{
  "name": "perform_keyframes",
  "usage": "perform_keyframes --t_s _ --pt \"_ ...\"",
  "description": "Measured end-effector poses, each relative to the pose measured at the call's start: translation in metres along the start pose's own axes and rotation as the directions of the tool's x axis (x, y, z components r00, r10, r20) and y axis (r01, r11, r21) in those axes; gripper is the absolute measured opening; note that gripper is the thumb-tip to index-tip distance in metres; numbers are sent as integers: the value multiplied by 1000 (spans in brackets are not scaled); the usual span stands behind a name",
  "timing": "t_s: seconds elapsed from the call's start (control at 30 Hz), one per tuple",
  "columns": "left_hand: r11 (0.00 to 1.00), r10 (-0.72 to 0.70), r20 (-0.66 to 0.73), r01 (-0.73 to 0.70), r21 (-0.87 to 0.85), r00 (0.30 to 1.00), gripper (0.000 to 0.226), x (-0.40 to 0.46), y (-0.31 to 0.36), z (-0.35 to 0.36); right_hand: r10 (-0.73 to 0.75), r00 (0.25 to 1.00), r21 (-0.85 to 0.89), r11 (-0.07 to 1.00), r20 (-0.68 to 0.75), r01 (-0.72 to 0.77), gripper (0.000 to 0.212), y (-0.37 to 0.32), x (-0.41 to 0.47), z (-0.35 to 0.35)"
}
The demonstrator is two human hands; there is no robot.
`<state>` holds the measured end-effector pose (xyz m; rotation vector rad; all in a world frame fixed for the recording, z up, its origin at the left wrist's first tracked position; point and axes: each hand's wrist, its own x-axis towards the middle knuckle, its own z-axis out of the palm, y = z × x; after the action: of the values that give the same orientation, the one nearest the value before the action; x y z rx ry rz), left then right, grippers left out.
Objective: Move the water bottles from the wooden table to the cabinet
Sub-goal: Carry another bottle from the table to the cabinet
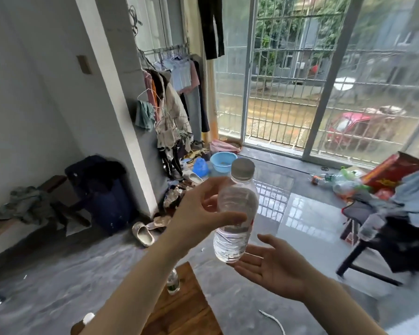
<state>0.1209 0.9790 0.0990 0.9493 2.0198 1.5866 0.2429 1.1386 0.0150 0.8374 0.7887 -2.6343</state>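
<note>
My left hand [198, 209] grips a clear water bottle [235, 213] with a grey cap around its upper body, holding it upright in mid-air. Just under the bottle's base, my right hand [273, 267] is open, palm up, fingers spread; whether it touches the base is unclear. Below my arms lies the wooden table [186, 308]. On it stands a second small bottle [172, 282] with a dark label, partly hidden by my left forearm. A white cap [88, 317] of another bottle shows at the table's left edge. No cabinet is in view.
A clothes rack [174, 93] full of garments stands by the pillar. Shoes, a blue basin [223, 162] and bags litter the grey floor. A dark chair [382, 240] piled with clothes is at the right, and a suitcase [102, 189] at the left wall.
</note>
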Motion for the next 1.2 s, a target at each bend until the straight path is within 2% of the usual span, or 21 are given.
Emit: perform_keyframes --t_s 0.3,0.5,0.67,0.77,0.9,1.2 --pt "994 108 279 -102 -37 954 74 -2 29 63 -166 973 181 964 -160 194 56 39 -69 -34" --pt "986 166 459 -149 -72 873 45 -8 45 137 -279 915 263 896 -292 357 58 72 -141 -78" --pt "970 244 596 -209 -128 765 47 -31 77 214 -364 843 289 822 -397 491 58 99 -214 -113" --pt "965 263 672 -191 -181 692 61 -51 101 263 -415 789 306 759 -454 575 59 118 -261 -138" --pt "952 305 753 -170 -253 584 67 -85 130 330 -456 706 301 680 -541 669 59 148 -327 -171" --pt "919 394 869 -155 -364 300 72 -198 177 472 -490 506 282 461 -710 842 61 251 -456 -232"
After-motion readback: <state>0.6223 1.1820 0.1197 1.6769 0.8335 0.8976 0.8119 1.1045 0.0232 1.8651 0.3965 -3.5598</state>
